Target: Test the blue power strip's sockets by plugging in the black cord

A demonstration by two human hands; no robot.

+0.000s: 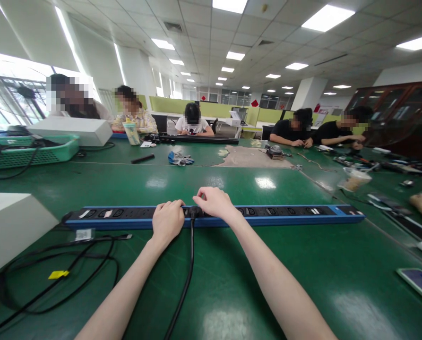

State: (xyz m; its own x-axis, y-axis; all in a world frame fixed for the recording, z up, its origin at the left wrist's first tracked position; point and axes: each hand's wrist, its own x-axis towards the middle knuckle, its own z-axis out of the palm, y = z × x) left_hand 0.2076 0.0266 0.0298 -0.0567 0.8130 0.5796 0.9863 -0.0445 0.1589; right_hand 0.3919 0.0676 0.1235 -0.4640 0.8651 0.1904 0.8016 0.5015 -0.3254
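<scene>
A long blue-and-black power strip (274, 212) lies across the green table in front of me. My left hand (168, 218) is wrapped over it left of the middle, fingers curled over the far edge. Near the strip's centre a black plug (194, 211) stands at a socket, its thick black cord (187, 278) running down towards me. Just above and right of that plug is my right hand (213, 202), with thumb and forefinger curled together. What those fingertips hold, if anything, is hidden.
Looped black cables (86, 255) with a yellow tag lie left, beside a white box (15, 231). A green basket (65, 148), blue-white gloves (180, 158) and a cup (132, 132) stand farther back. A phone (419, 285) lies right. Several people sit around the table.
</scene>
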